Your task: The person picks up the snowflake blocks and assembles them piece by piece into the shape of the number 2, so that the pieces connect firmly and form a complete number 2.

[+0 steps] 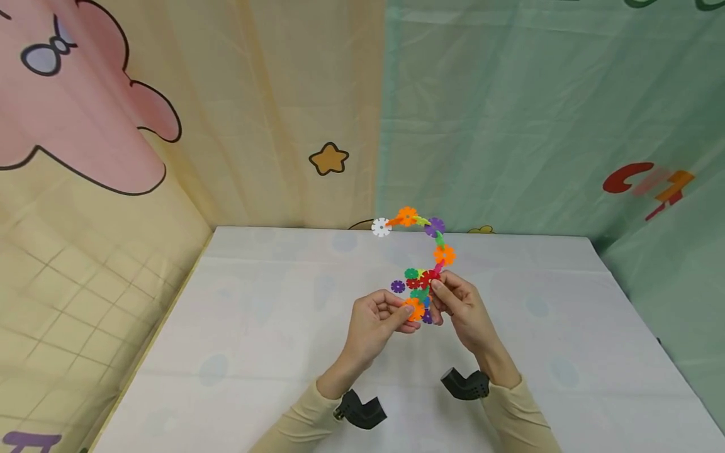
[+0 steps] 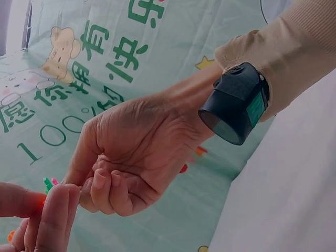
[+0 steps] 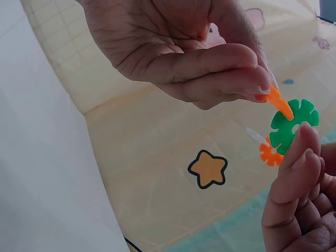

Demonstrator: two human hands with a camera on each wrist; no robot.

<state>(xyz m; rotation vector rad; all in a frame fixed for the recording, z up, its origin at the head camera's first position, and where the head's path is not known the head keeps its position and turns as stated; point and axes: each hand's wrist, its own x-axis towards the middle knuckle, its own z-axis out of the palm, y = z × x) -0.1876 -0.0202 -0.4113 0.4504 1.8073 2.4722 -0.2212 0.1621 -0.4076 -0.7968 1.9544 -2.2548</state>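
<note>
Both hands hold a chain of interlocking flower-shaped plastic discs above the table. My left hand (image 1: 376, 318) pinches an orange flower disc (image 1: 415, 309) between thumb and fingers. Just right of it, my right hand (image 1: 461, 308) grips the chain near a red flower disc (image 1: 430, 278). In the right wrist view the orange disc (image 3: 281, 103) is slotted into a green disc (image 3: 281, 137), which the right hand's fingertips touch. The chain curves up and left through an orange disc (image 1: 444, 255) and a purple disc (image 1: 435, 227) to a white disc (image 1: 381, 227). Fingers cover parts of the cluster between the hands.
A white-covered table (image 1: 272, 352) lies beneath the hands. Patterned curtains (image 1: 487, 113) hang behind it and at both sides. Black wrist cameras (image 1: 362, 410) sit on both wrists. A purple disc (image 1: 398, 286) shows left of the cluster; whether it is joined on I cannot tell.
</note>
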